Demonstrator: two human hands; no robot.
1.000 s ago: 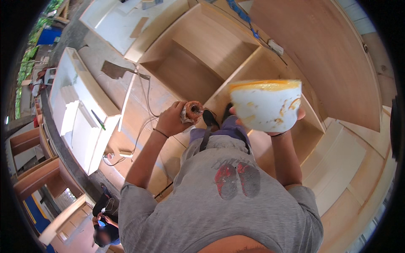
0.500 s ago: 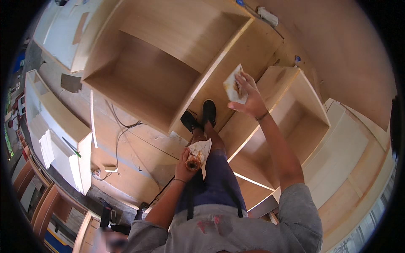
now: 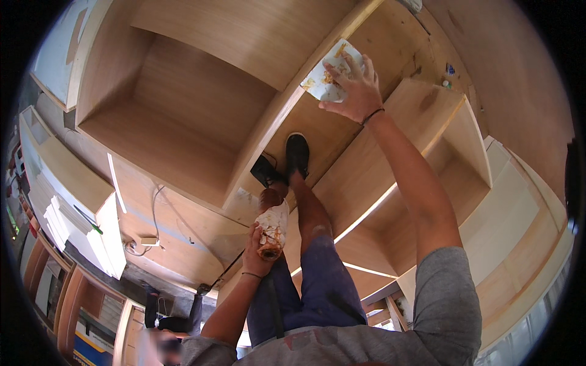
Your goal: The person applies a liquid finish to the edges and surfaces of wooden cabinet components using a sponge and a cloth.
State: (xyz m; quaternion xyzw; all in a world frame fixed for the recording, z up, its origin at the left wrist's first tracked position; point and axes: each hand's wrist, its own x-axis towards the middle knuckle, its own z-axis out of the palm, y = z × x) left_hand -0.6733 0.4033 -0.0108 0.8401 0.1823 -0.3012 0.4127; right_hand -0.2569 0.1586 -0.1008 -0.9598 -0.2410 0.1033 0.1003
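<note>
My left hand (image 3: 256, 251) grips a whitish, brown-smeared cylinder (image 3: 273, 226) in front of my legs. A round dark opening shows at its end toward me; whether it is a bottle or a wrapped roll I cannot tell. Farther out, my right hand (image 3: 356, 91) holds a white, squarish flat pad (image 3: 329, 72) blotched with brown, its fingers spread over the top. The pad lies at the pale front edge (image 3: 282, 116) of a large open wooden cabinet (image 3: 201, 85); whether it touches that edge is hard to tell.
A second open wooden cabinet (image 3: 403, 152) lies to my right. White panels (image 3: 52, 207) are stacked at the left beside a cable (image 3: 157, 210) on the board floor. My dark shoes (image 3: 297, 152) stand between the cabinets. Another person (image 3: 168, 332) is at the lower left.
My right hand has moved away from me with the pad, up to the cabinet's front edge. My left hand still holds the smeared cylinder. The view has shifted.
</note>
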